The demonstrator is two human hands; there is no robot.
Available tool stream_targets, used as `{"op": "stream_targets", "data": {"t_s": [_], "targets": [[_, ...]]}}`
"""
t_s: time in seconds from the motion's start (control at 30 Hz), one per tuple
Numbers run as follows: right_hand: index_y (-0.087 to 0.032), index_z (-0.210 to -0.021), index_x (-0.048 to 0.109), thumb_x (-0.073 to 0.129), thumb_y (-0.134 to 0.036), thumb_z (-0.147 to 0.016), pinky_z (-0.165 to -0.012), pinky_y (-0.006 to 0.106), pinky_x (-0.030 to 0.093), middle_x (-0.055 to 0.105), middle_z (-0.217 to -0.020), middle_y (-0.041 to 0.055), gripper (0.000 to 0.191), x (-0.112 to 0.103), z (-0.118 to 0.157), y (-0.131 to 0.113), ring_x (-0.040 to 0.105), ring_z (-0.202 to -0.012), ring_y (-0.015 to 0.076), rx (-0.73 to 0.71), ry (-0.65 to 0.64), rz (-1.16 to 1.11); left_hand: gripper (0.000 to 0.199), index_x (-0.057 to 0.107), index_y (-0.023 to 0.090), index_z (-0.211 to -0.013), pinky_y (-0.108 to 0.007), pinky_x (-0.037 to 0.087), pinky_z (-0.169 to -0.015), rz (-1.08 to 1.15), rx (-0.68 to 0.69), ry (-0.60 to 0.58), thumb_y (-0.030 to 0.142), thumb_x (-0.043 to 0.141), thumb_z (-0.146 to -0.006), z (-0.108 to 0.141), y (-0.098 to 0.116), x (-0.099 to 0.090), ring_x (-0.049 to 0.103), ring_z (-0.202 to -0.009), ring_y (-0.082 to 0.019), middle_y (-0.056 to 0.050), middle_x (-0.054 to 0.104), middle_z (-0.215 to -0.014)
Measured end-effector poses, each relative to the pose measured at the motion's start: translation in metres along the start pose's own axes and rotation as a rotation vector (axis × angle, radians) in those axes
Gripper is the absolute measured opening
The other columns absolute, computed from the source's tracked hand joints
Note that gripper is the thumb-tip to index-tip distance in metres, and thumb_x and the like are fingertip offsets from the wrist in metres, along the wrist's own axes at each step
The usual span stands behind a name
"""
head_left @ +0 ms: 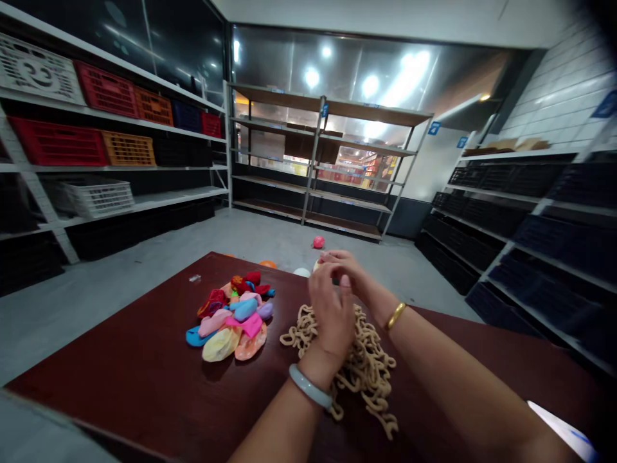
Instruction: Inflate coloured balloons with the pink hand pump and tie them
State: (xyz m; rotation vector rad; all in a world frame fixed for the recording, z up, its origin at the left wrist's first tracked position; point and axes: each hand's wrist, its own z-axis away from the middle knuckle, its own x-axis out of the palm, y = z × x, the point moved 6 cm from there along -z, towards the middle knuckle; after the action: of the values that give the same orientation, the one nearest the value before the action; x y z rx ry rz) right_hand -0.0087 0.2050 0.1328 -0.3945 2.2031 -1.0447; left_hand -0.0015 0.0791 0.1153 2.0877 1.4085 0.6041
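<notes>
A pale sliver (317,265) shows at the fingertips near the centre of the frame; whether it is gripped cannot be told. The left hand (332,310) and right hand (343,262) come together there, fingers curled, a pose that suggests close fingertip work. Beneath them, right of centre, spreads a tangle of tan strands (370,360). Limp, colourful balloons (245,311) lie heaped left of centre, apart from the strands, seemingly to keep both kinds separate yet reachable on the dark red table (120,366).

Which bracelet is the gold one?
The gold bracelet is on the right wrist; the pale grey bracelet is on the left wrist.
</notes>
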Motion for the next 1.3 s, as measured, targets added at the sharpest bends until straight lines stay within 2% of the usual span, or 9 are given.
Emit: {"op": "stream_targets", "data": {"t_s": [0.1, 0.17, 0.3, 0.47, 0.6, 0.73, 0.97, 1.2, 1.3], "targets": [[-0.013, -0.074, 0.066, 0.056, -0.055, -0.080, -0.052, 0.023, 0.050, 0.067, -0.065, 0.0018, 0.043, -0.028, 0.008, 0.004, 0.060, -0.054, 0.0114, 0.102, -0.105, -0.256, 0.047, 0.040, 0.016, -0.130, -0.040, 0.034, -0.101, 0.094, -0.254, 0.063, 0.043, 0.046, -0.092, -0.001, -0.033, 0.004, 0.042, -0.125, -0.025, -0.018, 0.045, -0.134], [-0.014, -0.083, 0.068, 0.062, -0.056, -0.076, -0.060, 0.028, 0.053, 0.070, -0.075, 0.0058, 0.043, -0.045, 0.017, 0.007, 0.064, -0.062, 0.0149, 0.157, -0.123, -0.393, 0.056, 0.037, 0.014, -0.132, -0.036, 0.037, -0.100, 0.281, -0.372, -0.058, 0.050, 0.044, -0.090, 0.001, -0.050, 0.022, 0.046, -0.124, -0.024, -0.018, 0.046, -0.134], [-0.015, -0.088, 0.069, 0.067, -0.053, -0.073, -0.069, 0.029, 0.054, 0.070, -0.083, 0.0070, 0.041, -0.075, 0.040, 0.015, 0.065, -0.071, 0.0159, 0.241, -0.093, -0.585, 0.067, 0.038, 0.012, -0.135, -0.033, 0.043, -0.095, 0.551, -0.352, -0.421, 0.049, 0.057, -0.083, 0.014, -0.048, 0.058, 0.053, -0.118, -0.024, -0.018, 0.052, -0.132], [-0.015, -0.085, 0.070, 0.076, -0.040, -0.068, -0.079, 0.029, 0.052, 0.070, -0.082, 0.0052, 0.031, -0.096, 0.074, 0.032, 0.065, -0.079, 0.0159, 0.376, -0.033, -0.864, 0.054, 0.056, 0.015, -0.126, -0.032, 0.047, -0.084, 0.295, -0.347, -0.541, 0.038, 0.063, -0.078, 0.027, -0.035, 0.064, 0.061, -0.101, -0.024, -0.011, 0.066, -0.114], [-0.014, -0.088, 0.071, 0.082, -0.034, -0.060, -0.086, 0.031, 0.049, 0.071, -0.083, 0.0055, 0.036, -0.107, 0.097, 0.042, 0.066, -0.083, 0.0173, 0.398, -0.002, -0.848, 0.034, 0.070, 0.016, -0.104, -0.028, 0.047, -0.068, 0.234, -0.447, -0.591, 0.035, 0.063, -0.077, 0.033, -0.032, 0.066, 0.063, -0.076, -0.019, -0.006, 0.071, -0.089], [-0.016, -0.089, 0.070, 0.083, -0.035, -0.059, -0.078, 0.030, 0.050, 0.070, -0.087, 0.0044, 0.038, -0.122, 0.114, 0.052, 0.064, -0.079, 0.0173, 0.314, 0.051, -0.541, 0.039, 0.070, 0.014, -0.097, -0.022, 0.038, -0.049, 0.509, -0.854, -0.683, 0.034, 0.077, -0.065, 0.055, -0.035, 0.077, 0.052, -0.051, -0.010, -0.002, 0.065, -0.070], [-0.017, -0.087, 0.065, 0.057, -0.055, -0.078, -0.063, 0.030, 0.050, 0.066, -0.074, 0.0030, 0.040, -0.144, 0.124, 0.080, 0.063, -0.067, 0.0170, 0.331, 0.175, -0.325, 0.026, 0.070, 0.009, -0.088, -0.015, 0.029, -0.044, 0.800, -1.185, -1.176, 0.026, 0.077, -0.070, 0.101, 0.005, 0.083, 0.044, -0.050, -0.004, -0.001, 0.054, -0.064], [-0.019, -0.101, 0.067, 0.076, -0.043, -0.062, -0.092, 0.043, 0.041, 0.063, -0.113, 0.0128, 0.047, -0.188, 0.154, 0.102, 0.055, -0.110, 0.0310, 0.395, 0.162, 0.041, 0.006, 0.064, 0.012, -0.082, -0.021, 0.049, -0.062, 1.124, -1.306, -0.776, 0.018, 0.063, -0.084, 0.078, -0.002, 0.082, 0.059, -0.073, -0.011, -0.005, 0.059, -0.083], [-0.019, -0.109, 0.065, 0.078, -0.045, -0.056, -0.090, 0.043, 0.040, 0.062, -0.116, 0.0144, 0.060, -0.202, 0.178, 0.120, 0.054, -0.110, 0.0340, 0.471, -0.100, 0.644, 0.006, 0.063, 0.012, -0.090, -0.021, 0.053, -0.064, 1.194, -1.362, -0.505, 0.013, 0.058, -0.086, 0.061, -0.020, 0.076, 0.062, -0.075, -0.012, -0.006, 0.062, -0.086]]}}
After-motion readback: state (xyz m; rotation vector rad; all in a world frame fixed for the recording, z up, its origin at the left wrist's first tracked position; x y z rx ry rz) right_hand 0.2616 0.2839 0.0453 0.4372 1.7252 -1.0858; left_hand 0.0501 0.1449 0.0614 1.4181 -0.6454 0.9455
